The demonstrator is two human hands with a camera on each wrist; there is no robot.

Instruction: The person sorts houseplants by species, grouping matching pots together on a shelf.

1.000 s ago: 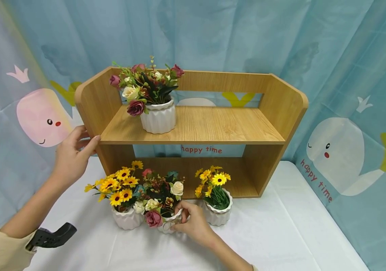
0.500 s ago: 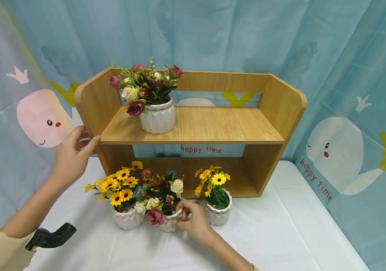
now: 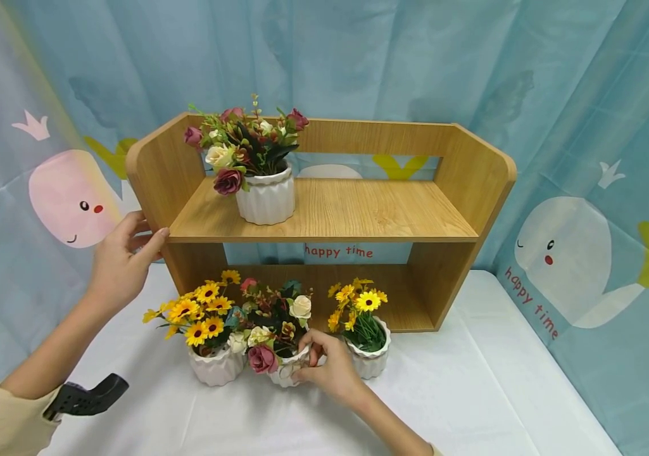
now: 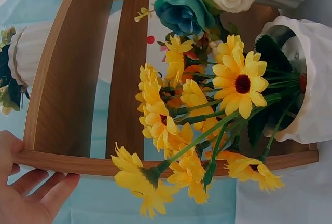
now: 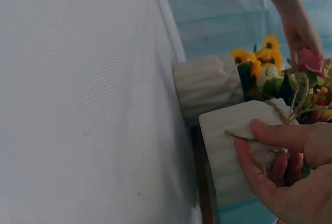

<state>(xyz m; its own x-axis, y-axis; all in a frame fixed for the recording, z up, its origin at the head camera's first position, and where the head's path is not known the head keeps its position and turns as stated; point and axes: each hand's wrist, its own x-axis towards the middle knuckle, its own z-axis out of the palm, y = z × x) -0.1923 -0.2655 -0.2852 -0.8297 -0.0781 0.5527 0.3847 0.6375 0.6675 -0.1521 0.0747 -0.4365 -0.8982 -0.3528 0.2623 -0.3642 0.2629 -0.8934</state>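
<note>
My left hand (image 3: 121, 263) grips the left side panel (image 3: 150, 183) of a two-tier wooden desktop shelf (image 3: 324, 239); in the left wrist view its thumb and fingers lie on opposite sides of the board. My right hand (image 3: 332, 370) holds a white ribbed flower pot (image 5: 228, 156) near its rim, with thumb and fingertips by the twine (image 5: 244, 137) tied round it. Mixed artificial roses (image 3: 273, 320) fill this pot. The right wrist view shows its base slightly apart from the white tablecloth. To its left stands a pot (image 3: 216, 367) of yellow sunflowers (image 3: 193, 310).
Right of my right hand, another white pot (image 3: 368, 358) holds yellow flowers (image 3: 358, 301), close in front of the shelf. On the upper tier, towards the left, a white pot (image 3: 267, 199) of purple and cream roses stands upright. A blue curtain (image 3: 381, 57) hangs behind.
My right hand and the rose pot have shifted slightly right and up in the head view. My left hand stays on the shelf's side panel.
</note>
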